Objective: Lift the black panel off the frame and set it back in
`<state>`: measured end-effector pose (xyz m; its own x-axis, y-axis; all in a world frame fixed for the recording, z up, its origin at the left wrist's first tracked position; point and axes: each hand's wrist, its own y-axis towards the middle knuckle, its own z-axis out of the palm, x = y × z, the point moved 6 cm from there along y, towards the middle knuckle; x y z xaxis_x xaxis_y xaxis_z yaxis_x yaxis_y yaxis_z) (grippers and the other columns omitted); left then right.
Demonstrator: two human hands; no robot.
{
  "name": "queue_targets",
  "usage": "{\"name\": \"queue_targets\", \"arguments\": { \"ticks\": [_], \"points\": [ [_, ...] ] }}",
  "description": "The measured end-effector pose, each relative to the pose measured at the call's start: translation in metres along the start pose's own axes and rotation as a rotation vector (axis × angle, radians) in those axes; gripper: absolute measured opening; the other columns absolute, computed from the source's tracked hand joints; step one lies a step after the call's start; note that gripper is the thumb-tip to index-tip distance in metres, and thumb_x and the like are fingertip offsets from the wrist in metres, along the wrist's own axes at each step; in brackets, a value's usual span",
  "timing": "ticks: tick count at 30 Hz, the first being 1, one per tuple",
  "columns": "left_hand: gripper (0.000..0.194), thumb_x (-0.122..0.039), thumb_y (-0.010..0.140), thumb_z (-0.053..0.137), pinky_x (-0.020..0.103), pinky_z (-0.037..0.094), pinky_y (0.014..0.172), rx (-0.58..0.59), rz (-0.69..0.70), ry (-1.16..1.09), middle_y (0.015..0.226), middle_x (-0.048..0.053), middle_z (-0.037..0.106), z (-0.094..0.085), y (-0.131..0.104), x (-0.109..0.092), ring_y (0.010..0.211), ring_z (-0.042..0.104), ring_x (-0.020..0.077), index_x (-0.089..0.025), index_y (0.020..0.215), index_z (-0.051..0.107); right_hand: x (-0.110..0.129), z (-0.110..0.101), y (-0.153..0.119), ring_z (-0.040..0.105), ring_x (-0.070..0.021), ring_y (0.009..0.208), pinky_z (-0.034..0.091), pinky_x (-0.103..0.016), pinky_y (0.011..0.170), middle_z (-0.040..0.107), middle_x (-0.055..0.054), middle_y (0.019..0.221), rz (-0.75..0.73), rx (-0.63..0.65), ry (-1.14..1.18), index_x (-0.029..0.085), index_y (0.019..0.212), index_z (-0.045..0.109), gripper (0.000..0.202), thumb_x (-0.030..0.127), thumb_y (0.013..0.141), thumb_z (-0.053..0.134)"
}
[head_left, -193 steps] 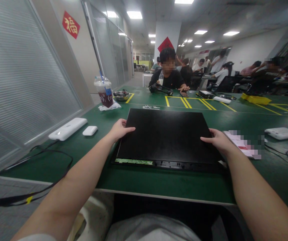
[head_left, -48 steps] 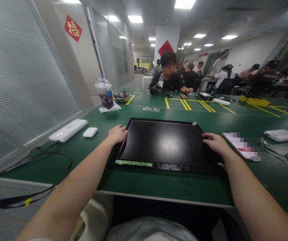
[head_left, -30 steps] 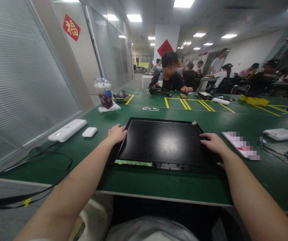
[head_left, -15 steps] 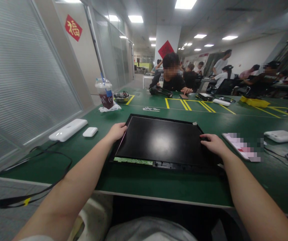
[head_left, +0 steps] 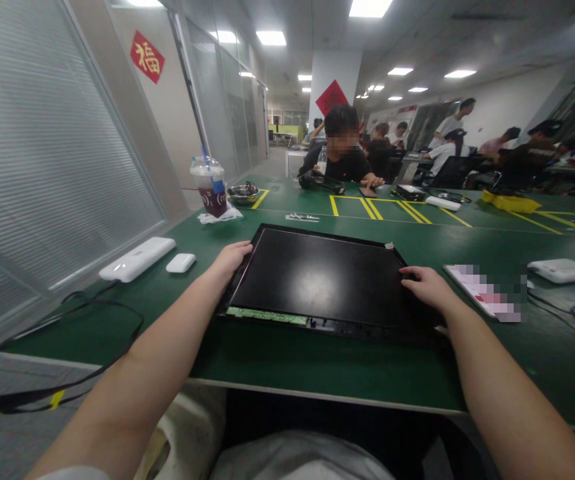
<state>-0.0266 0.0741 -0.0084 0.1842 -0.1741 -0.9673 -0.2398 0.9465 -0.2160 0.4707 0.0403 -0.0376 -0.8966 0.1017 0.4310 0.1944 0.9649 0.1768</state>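
Note:
A black LCD screen panel [head_left: 312, 280] lies face up in front of me, a green circuit board strip [head_left: 266, 315] showing along its near edge. My left hand [head_left: 234, 259] is closed on the panel's left edge, thumb on top and the other fingers out of sight. On the opposite side, my right hand [head_left: 426, 285] grips the right edge, with its fingertips at the frame. A small pale piece of tape [head_left: 389, 246] sticks to the far right corner. The panel's underside is hidden.
On the green table [head_left: 327, 373] stand a drink cup [head_left: 211, 187] and a metal bowl [head_left: 243, 193]. White power bank [head_left: 138, 259] and small white case [head_left: 180, 263] lie left; a phone [head_left: 485, 292] and white device [head_left: 562, 271] lie right. A person [head_left: 342, 153] sits opposite.
The panel's far left side has shifted up very slightly, along with my left hand. My right hand keeps its place at the right edge.

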Motion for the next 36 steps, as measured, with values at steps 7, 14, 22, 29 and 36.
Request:
{"name": "queue_targets", "arguments": {
  "ticks": [7, 14, 22, 29, 36],
  "points": [
    [0.023, -0.009, 0.080, 0.069, 0.026, 0.053, 0.048, 0.027, -0.108, -0.061, 0.059, 0.002, 0.070, 0.003, 0.001, 0.003, 0.041, 0.061, 0.0156, -0.013, 0.102, 0.071, -0.002, 0.001, 0.002, 0.065, -0.0288, 0.106, 0.049, -0.041, 0.097, 0.070, -0.013, 0.114, -0.020, -0.011, -0.008, 0.019, 0.108, 0.075, 0.036, 0.027, 0.075, 0.063],
    [0.054, -0.012, 0.068, 0.084, 0.026, 0.054, 0.048, 0.127, -0.096, -0.027, 0.063, 0.003, 0.071, 0.005, 0.004, 0.006, 0.044, 0.064, 0.0159, -0.012, 0.118, 0.065, -0.001, 0.002, 0.002, 0.064, -0.0288, 0.108, 0.048, -0.042, 0.099, 0.069, -0.014, 0.116, -0.005, 0.032, -0.020, 0.017, 0.114, 0.073, 0.040, 0.027, 0.077, 0.061],
    [0.064, -0.028, 0.069, 0.087, 0.023, 0.051, 0.047, 0.090, -0.034, 0.016, 0.067, 0.004, 0.072, 0.000, 0.005, 0.007, 0.046, 0.063, 0.0139, -0.013, 0.126, 0.060, -0.001, 0.003, 0.002, 0.065, -0.0286, 0.106, 0.049, -0.043, 0.098, 0.070, -0.014, 0.114, -0.023, 0.012, -0.022, 0.017, 0.113, 0.073, 0.039, 0.027, 0.078, 0.060],
    [0.043, -0.012, 0.078, 0.075, 0.026, 0.055, 0.051, 0.163, -0.054, -0.063, 0.073, 0.006, 0.075, 0.011, -0.010, 0.001, 0.051, 0.067, 0.0159, -0.014, 0.120, 0.067, 0.000, 0.003, 0.002, 0.064, -0.0289, 0.109, 0.048, -0.041, 0.099, 0.069, -0.015, 0.118, -0.022, 0.026, -0.037, 0.015, 0.115, 0.073, 0.042, 0.027, 0.078, 0.059],
    [0.029, -0.010, 0.079, 0.064, 0.028, 0.055, 0.045, 0.129, -0.191, -0.125, 0.062, 0.004, 0.071, 0.012, -0.013, 0.004, 0.042, 0.063, 0.0178, -0.014, 0.106, 0.073, -0.001, 0.003, 0.002, 0.065, -0.0274, 0.107, 0.049, -0.040, 0.098, 0.069, -0.013, 0.115, -0.036, 0.005, -0.046, 0.018, 0.113, 0.074, 0.040, 0.027, 0.077, 0.060]
  ]
}}
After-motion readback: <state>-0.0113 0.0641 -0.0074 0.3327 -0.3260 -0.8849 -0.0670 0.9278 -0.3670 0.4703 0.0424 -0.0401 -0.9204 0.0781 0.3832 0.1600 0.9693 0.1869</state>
